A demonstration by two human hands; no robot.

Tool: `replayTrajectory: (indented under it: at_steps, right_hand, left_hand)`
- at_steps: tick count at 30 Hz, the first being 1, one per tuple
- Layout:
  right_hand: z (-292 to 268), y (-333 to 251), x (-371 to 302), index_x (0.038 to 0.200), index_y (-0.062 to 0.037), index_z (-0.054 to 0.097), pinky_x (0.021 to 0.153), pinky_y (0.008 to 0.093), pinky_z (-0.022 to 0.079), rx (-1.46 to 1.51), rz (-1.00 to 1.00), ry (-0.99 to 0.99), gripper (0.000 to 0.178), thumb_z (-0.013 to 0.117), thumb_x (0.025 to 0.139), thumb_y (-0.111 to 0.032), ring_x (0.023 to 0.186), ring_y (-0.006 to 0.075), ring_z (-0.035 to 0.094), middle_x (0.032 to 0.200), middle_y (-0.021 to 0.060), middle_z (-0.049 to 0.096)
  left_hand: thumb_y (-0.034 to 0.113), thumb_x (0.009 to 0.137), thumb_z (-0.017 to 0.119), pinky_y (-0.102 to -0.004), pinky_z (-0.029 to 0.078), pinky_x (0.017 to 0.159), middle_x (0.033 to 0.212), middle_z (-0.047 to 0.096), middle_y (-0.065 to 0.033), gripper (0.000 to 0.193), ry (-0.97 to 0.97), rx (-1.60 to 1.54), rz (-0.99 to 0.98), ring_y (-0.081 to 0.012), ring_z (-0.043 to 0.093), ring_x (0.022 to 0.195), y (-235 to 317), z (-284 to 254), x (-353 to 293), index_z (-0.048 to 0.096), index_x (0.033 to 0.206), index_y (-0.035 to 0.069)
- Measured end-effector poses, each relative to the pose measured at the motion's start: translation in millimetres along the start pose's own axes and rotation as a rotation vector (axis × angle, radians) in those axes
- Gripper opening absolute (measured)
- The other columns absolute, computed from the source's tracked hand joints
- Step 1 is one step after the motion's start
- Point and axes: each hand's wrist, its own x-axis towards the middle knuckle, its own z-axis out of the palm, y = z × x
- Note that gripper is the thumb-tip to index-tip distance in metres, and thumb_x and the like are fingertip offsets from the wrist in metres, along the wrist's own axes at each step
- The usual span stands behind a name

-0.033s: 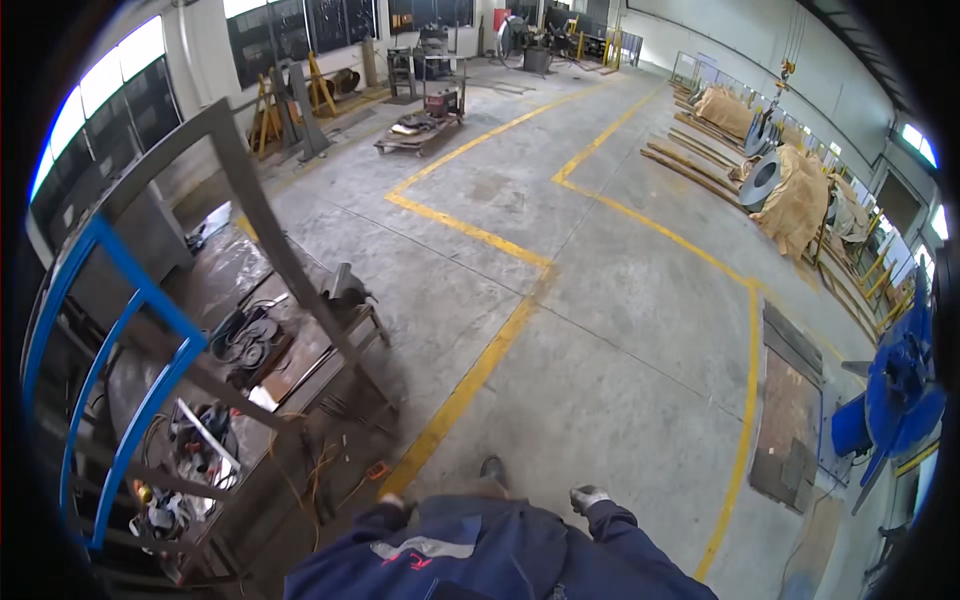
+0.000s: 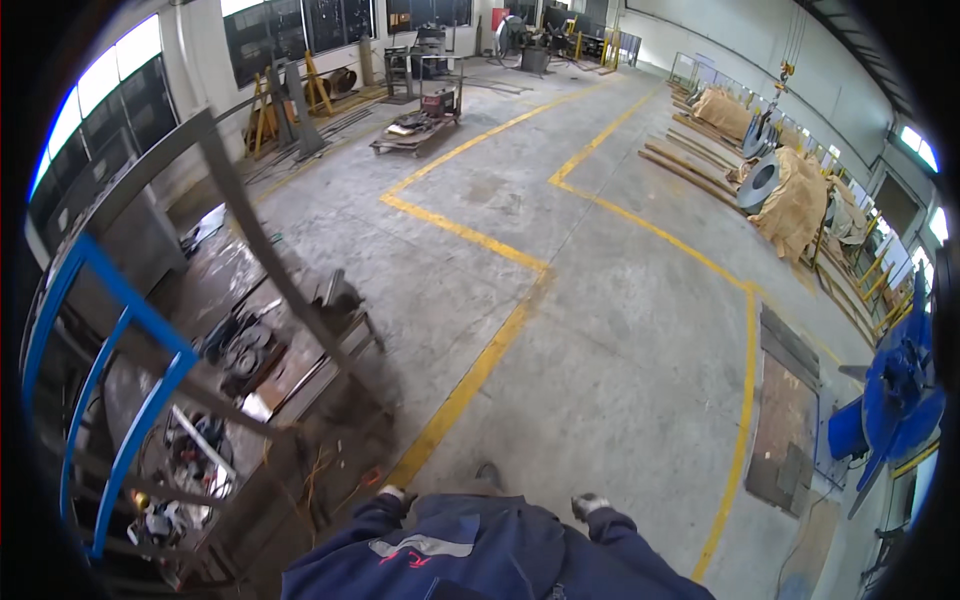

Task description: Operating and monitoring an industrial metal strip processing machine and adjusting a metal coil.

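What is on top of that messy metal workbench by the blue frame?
On the workbench lie dark round metal parts, a flat pale sheet and a dark vise-like lump. A slanted grey beam crosses in front, covering part of the top.

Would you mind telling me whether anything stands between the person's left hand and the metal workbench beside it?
Nothing visible does. The left hand, in a light glove, hangs just right of the workbench, with only bare concrete floor and a few orange sparks between them. The right hand is farther off, over open floor.
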Motion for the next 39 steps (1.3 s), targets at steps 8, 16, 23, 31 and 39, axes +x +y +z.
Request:
replayTrajectory:
  at_steps: [8,16,23,31,39]
  right_hand:
    - [-116.2,-117.4,71.3,0.094,-0.0008,0.066,0.059,0.0351,0.05,0.222,0.131,0.163,0.031,0.059,0.089,-0.031,0.062,0.0216,0.062,0.073,0.0115,0.066]
    - [-210.7,-276.6,309.5,0.089,-0.0004,0.067,0.059,0.0348,0.049,-0.117,0.123,0.075,0.037,0.058,0.089,-0.036,0.063,0.02,0.062,0.071,0.0114,0.066]
    - [-363.2,-535.7,489.8,0.085,-0.0001,0.068,0.06,0.0346,0.048,0.084,0.114,-0.08,0.042,0.057,0.089,-0.041,0.063,0.0185,0.062,0.069,0.0113,0.065]
    - [-443.1,-808.3,754.8,0.087,0.0015,0.064,0.051,0.03,0.047,0.394,-0.063,0.022,0.037,0.064,0.088,-0.035,0.055,0.0179,0.06,0.067,0.0101,0.065]
    - [-465.2,-963.1,838.6,0.083,-0.0015,0.068,0.067,0.034,0.051,0.1,0.098,0.014,0.037,0.061,0.088,-0.038,0.068,0.0208,0.065,0.078,0.0108,0.069]
  left_hand:
    - [0.049,0.084,0.057,-0.0371,0.052,0.067,0.078,0.069,-0.0136,0.048,0.128,-0.106,0.207,-0.0251,0.068,0.069,248.3,-329.6,216.4,0.067,0.093,0.002]
    - [0.054,0.082,0.055,-0.0392,0.052,0.066,0.069,0.068,-0.0125,0.05,0.017,0.026,0.109,-0.0251,0.067,0.066,333.3,-426.6,437.2,0.069,0.082,0.006]
    - [0.045,0.085,0.057,-0.0383,0.051,0.077,0.086,0.07,-0.0128,0.046,-0.144,-0.452,-0.365,-0.0274,0.066,0.084,369.5,-557.5,507.3,0.067,0.1,0.003]
    - [0.043,0.087,0.058,-0.0377,0.051,0.057,0.074,0.066,-0.0099,0.043,-0.139,-0.367,-0.214,-0.0222,0.065,0.06,399.1,-683.2,749.8,0.065,0.092,0.001]
    - [0.042,0.084,0.061,-0.0376,0.053,0.067,0.078,0.069,-0.0124,0.042,-0.063,-0.456,-0.214,-0.0234,0.066,0.071,467.4,-924.4,998.7,0.068,0.089,0.001]
